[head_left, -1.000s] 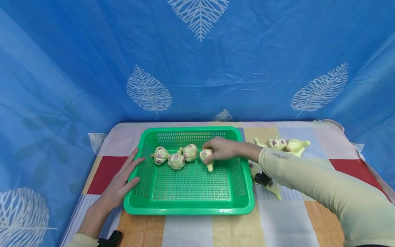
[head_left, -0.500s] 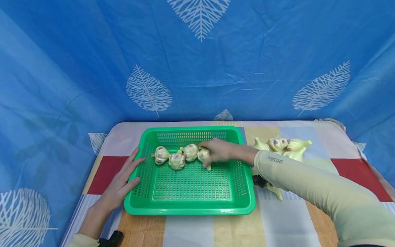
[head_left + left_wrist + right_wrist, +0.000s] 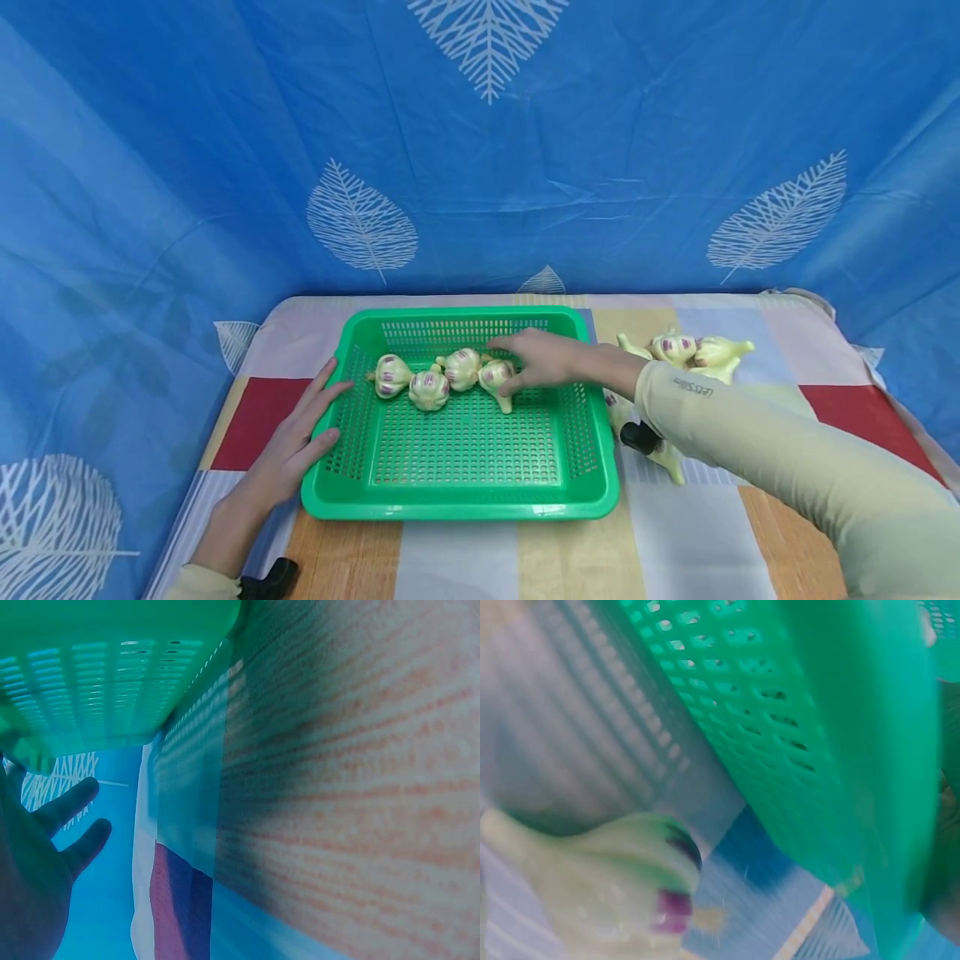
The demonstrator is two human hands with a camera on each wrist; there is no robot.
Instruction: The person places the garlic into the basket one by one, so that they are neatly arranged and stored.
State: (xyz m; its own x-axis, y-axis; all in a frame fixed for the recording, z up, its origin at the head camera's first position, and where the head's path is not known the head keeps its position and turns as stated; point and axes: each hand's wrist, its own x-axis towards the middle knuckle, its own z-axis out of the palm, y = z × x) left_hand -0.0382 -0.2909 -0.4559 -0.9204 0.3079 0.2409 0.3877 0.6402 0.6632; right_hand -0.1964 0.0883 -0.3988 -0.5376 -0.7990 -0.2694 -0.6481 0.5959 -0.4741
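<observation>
A green plastic basket with slotted walls lies on the table. Inside it, a row of garlic bulbs runs from the left side to the middle, one at the left end. My right hand reaches over the right rim, its fingers and thumb spread apart around the rightmost garlic bulb, which rests on the basket floor against its neighbour. My left hand lies along the left rim with straight fingers; the left wrist view shows its fingers beside the basket's outer wall.
Several more garlic bulbs lie on the table right of the basket, some partly hidden under my right forearm. One garlic bulb shows close up in the right wrist view. A patchwork tablecloth covers the table; a blue curtain hangs behind.
My right hand moved left with the garlic bulb, set it against the row, then loosened its fingers and drew slightly back to the right. The left hand stayed still.
</observation>
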